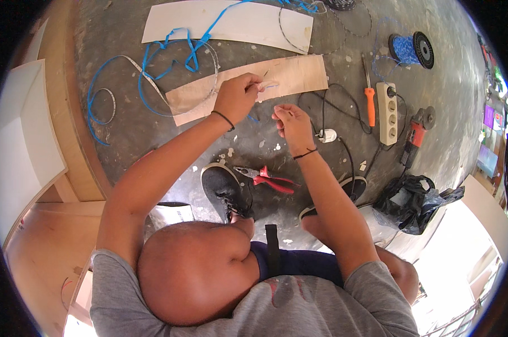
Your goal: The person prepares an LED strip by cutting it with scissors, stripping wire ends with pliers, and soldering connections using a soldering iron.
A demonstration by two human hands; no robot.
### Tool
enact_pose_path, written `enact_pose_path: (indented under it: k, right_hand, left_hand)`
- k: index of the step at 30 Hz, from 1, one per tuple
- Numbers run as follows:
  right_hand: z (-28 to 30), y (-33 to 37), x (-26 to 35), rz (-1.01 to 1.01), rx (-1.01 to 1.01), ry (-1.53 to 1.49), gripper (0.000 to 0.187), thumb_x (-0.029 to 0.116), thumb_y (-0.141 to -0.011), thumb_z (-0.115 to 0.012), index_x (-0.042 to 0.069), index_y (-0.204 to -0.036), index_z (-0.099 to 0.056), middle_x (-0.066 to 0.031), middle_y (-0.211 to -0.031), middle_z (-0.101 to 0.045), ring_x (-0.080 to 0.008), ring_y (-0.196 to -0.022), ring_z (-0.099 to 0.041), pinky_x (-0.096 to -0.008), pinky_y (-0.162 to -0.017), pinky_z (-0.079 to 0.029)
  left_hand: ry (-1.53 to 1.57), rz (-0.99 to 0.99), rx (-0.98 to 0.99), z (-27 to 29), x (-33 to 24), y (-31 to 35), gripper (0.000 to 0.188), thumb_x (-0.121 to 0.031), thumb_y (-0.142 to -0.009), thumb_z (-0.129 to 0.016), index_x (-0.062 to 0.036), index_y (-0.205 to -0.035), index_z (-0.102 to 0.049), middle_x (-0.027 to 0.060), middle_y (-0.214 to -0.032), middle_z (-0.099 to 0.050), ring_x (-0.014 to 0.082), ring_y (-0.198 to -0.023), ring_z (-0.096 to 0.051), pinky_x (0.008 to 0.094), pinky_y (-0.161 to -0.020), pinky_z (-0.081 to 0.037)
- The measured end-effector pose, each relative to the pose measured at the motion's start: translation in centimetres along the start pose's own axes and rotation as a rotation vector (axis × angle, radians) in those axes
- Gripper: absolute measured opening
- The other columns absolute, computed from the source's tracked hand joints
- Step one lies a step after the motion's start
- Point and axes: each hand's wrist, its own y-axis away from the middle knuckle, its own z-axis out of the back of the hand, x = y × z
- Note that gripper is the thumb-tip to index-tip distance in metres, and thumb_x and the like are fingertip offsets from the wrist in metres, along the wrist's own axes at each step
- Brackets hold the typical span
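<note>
Over the near edge of the board (301,74), left hand (235,96) pinches some pale bit (269,85). Right hand (294,124) sits curled nearby, can't tell if gripping anything.

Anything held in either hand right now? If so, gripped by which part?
Left hand appears to pinch a small pale piece by its left end. Right hand: fingertips drawn together; can't tell whether it holds anything.

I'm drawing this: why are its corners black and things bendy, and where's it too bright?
In the head view, the fisheye lens leaves black corners and seems to bow the white board; in the head view, glare whitens the lower right, below the black bag; in the head view, the left hand and right hand look fairly clear.
</note>
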Motion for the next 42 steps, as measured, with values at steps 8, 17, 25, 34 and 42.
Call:
enact_pose_path:
  k: [8, 17, 25, 34, 42]
  right_hand:
    - [9.9, -2.7, 3.2, 0.565, -0.335, 0.502, 0.025, 0.018, -0.085, -0.062, 0.002, -0.104, -0.063, -0.0087, -0.083, -0.066, -0.0180, -0.074, -0.062, -0.0314, -0.071, -0.049]
    - [23.6, -6.0, 3.3, 0.606, -0.789, 1.330, 0.043, 0.030, -0.084, -0.060, 0.005, -0.119, -0.059, -0.0178, -0.116, -0.058, -0.0355, -0.109, -0.053, -0.0455, -0.092, -0.042]
    - [20.0, -5.1, 4.2, 0.319, -0.618, 1.336, 0.038, 0.028, -0.083, -0.061, 0.004, -0.112, -0.059, -0.0198, -0.097, -0.064, -0.0383, -0.089, -0.062, -0.0480, -0.078, -0.048]
    - [15.3, -0.4, 1.5, 0.531, -0.496, 0.700, 0.028, 0.020, -0.086, -0.059, -0.002, -0.104, -0.055, -0.0230, -0.082, -0.062, -0.0378, -0.077, -0.062, -0.0426, -0.069, -0.046]
    - [6.4, 6.7, -3.8, 0.356, -0.125, 0.459, 0.029, 0.021, -0.091, -0.056, -0.003, -0.108, -0.054, -0.0215, -0.075, -0.058, -0.0308, -0.067, -0.060, -0.0368, -0.061, -0.046]
  left_hand:
    - [-0.251, -0.203, -0.139, -1.0, 0.0, -0.4, 0.015, -0.015, -0.083, -0.064, -0.0013, -0.089, -0.065, 0.0134, -0.075, -0.065, 0.0221, -0.064, -0.063, 0.0318, -0.060, -0.049]
    - [-0.346, -0.232, -0.166, -1.2, -0.4, -1.2, 0.009, -0.012, -0.078, -0.065, -0.0030, -0.080, -0.065, 0.0119, -0.079, -0.063, 0.0244, -0.070, -0.063, 0.0342, -0.064, -0.050]
    - [-0.364, -0.267, -0.212, -1.2, 0.0, -1.2, 0.010, -0.012, -0.078, -0.065, -0.0028, -0.078, -0.064, 0.0114, -0.076, -0.064, 0.0243, -0.069, -0.062, 0.0348, -0.063, -0.049]
    - [-0.341, -0.229, -0.203, -1.0, -0.1, -1.1, 0.012, -0.015, -0.080, -0.064, -0.0027, -0.078, -0.063, 0.0123, -0.075, -0.063, 0.0260, -0.067, -0.061, 0.0358, -0.062, -0.048]
    - [-0.355, -0.235, -0.192, -1.4, 0.0, -1.1, 0.015, -0.017, -0.082, -0.064, -0.0019, -0.082, -0.062, 0.0127, -0.075, -0.064, 0.0260, -0.067, -0.062, 0.0357, -0.062, -0.049]
